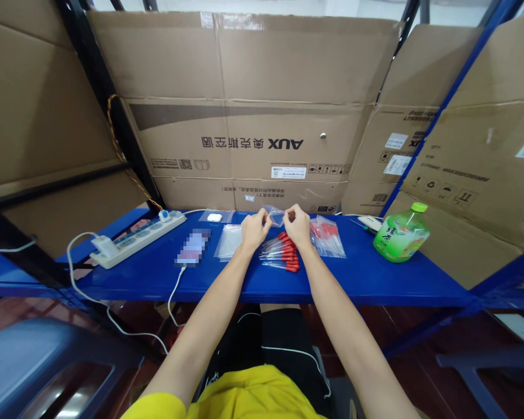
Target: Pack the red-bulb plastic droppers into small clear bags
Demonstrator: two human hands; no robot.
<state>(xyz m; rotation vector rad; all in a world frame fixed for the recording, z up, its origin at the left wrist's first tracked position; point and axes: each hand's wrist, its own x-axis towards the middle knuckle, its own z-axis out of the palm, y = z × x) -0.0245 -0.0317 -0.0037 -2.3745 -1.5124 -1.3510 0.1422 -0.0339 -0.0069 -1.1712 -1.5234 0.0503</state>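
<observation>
Between my two hands a small clear plastic bag (pixel 276 216) is stretched above the blue shelf. My left hand (pixel 255 228) pinches its left side, and my right hand (pixel 296 224) pinches the right side. Just below lie several clear thin droppers with red bulbs (pixel 288 254), fanned out with the bulbs to the right. By my right wrist rests a clear bag holding red-tipped pieces (pixel 327 235). Left of my left wrist is a stack of flat clear bags (pixel 229 241), partly covered by my forearm.
On the blue shelf (pixel 367 285) a white power strip (pixel 140 237) and a phone (pixel 193 247) with a white cable lie at left. A white earphone case (pixel 214 217) sits farther back. A green drink bottle (pixel 402 234) stands at right. Cardboard (pixel 253 70) walls the back and sides.
</observation>
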